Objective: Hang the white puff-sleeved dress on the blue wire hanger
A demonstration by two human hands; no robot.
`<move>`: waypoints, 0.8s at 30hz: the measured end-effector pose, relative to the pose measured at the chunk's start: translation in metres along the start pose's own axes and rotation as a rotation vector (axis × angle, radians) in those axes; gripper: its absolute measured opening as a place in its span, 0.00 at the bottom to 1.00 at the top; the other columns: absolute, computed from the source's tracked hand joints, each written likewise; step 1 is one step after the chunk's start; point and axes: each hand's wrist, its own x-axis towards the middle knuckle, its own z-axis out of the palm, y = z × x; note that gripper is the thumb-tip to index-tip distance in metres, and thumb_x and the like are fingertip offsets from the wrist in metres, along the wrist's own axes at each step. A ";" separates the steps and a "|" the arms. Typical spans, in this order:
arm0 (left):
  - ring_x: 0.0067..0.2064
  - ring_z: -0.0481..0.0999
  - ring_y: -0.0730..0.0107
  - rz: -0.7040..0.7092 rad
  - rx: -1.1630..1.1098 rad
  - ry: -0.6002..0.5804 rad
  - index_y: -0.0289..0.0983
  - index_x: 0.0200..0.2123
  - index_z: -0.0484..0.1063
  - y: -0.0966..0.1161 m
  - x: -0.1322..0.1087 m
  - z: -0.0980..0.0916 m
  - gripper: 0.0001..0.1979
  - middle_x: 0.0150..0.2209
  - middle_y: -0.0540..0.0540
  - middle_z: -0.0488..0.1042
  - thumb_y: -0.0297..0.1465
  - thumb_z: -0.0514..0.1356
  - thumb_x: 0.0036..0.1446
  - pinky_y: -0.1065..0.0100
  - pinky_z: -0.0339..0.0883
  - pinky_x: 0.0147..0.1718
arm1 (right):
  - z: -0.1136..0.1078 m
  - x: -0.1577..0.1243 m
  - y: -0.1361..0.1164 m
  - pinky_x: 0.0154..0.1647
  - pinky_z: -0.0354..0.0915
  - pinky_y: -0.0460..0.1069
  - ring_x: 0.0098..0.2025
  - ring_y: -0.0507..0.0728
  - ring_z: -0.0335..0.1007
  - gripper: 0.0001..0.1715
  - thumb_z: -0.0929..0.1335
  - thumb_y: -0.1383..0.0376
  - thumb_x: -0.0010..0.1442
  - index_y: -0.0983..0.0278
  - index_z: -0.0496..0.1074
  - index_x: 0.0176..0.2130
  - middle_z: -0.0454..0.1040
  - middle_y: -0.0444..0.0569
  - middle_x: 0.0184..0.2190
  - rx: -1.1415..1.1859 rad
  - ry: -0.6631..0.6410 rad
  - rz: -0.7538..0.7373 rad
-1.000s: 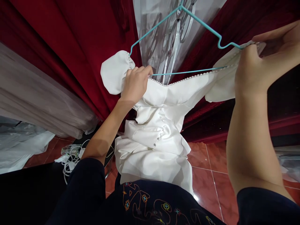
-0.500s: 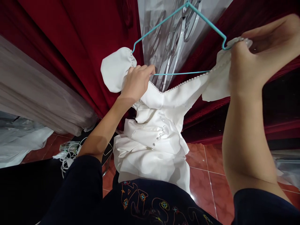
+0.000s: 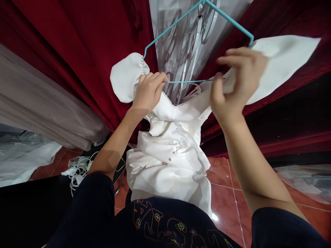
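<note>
A white dress (image 3: 181, 162) hangs before the person's chest, between the 2 arms, its pearl-edged neckline just below the lower bar of a turquoise hanger (image 3: 173, 27). The left hand (image 3: 148, 91) is closed on the neckline and bar together, which seems to keep cloth and wire from sliding apart. Beside it, the puffed left sleeve (image 3: 124, 78) meets 1 shoulder end of the hanger, so that side probably stays up with little help. The right hand (image 3: 239, 81), blurred, has thumb and fingers parted near the bar's other end; whether it touches cloth I cannot tell. Compared with 0.5 seconds ago, it has left the right sleeve's beaded edge and come inward, and that sleeve (image 3: 284, 65) now flares outward; the left hand keeps its place.
</note>
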 end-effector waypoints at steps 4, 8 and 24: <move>0.56 0.77 0.52 0.024 -0.001 0.016 0.43 0.50 0.73 -0.006 -0.004 0.003 0.14 0.46 0.43 0.79 0.32 0.47 0.77 0.47 0.63 0.63 | 0.020 -0.015 -0.029 0.67 0.63 0.68 0.60 0.64 0.71 0.19 0.63 0.66 0.66 0.54 0.72 0.54 0.77 0.49 0.54 0.050 -0.360 0.124; 0.60 0.74 0.52 0.000 0.009 0.029 0.46 0.53 0.75 -0.012 -0.006 0.002 0.16 0.52 0.42 0.78 0.34 0.47 0.77 0.47 0.63 0.64 | 0.034 -0.027 -0.034 0.63 0.63 0.68 0.54 0.64 0.73 0.20 0.60 0.65 0.69 0.53 0.71 0.55 0.78 0.48 0.51 0.088 -0.384 0.215; 0.45 0.78 0.79 -0.157 -0.057 0.490 0.42 0.42 0.73 -0.060 0.035 -0.038 0.13 0.41 0.56 0.80 0.21 0.52 0.75 0.66 0.74 0.49 | 0.043 -0.029 -0.033 0.58 0.66 0.65 0.47 0.62 0.73 0.11 0.62 0.59 0.71 0.54 0.73 0.45 0.79 0.48 0.43 -0.021 -0.259 0.271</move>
